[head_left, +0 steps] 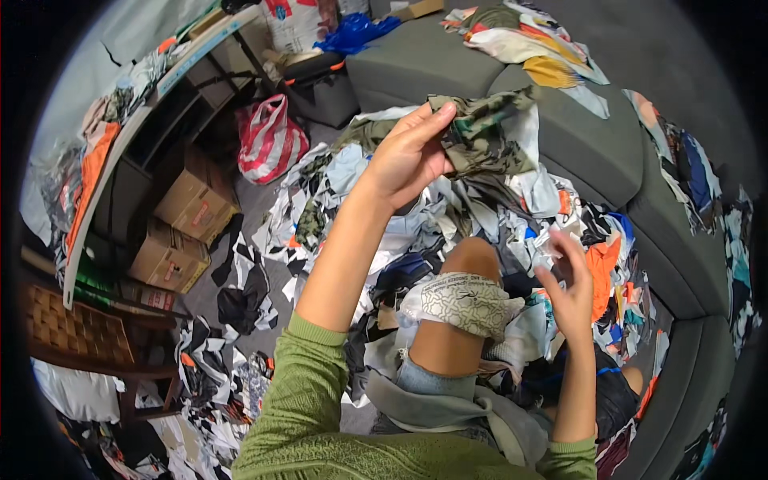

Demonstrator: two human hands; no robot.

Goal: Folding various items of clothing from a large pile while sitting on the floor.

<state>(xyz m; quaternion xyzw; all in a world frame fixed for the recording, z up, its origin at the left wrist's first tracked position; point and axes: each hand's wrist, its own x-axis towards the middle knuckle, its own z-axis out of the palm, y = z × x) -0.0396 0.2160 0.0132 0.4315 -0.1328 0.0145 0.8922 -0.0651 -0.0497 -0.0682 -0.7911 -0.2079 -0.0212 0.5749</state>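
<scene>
My left hand point(408, 156) is raised in front of me, thumb and fingers pinching a camouflage fabric piece point(492, 129), which hangs off to the right over the heap. Lower and to the right, my right hand point(567, 282) is lifted with its fingers apart and holds nothing. A patterned cream cloth point(468, 303) with printed writing lies across my bent knee. Grey cloth point(432, 402) is draped over my lap. A large heap of fabric scraps point(414, 231) spreads around my legs, with an orange scrap point(603, 276) just right of my right hand.
A grey sofa point(588, 144) curves along the right, with cloth pieces point(534, 39) on its top. At left stand cardboard boxes point(198, 198), a red-striped plastic bag point(270, 141), a cloth-laden table point(114, 150) and a woven-seat chair point(78, 327). A dark storage bin point(318, 87) stands behind the bag.
</scene>
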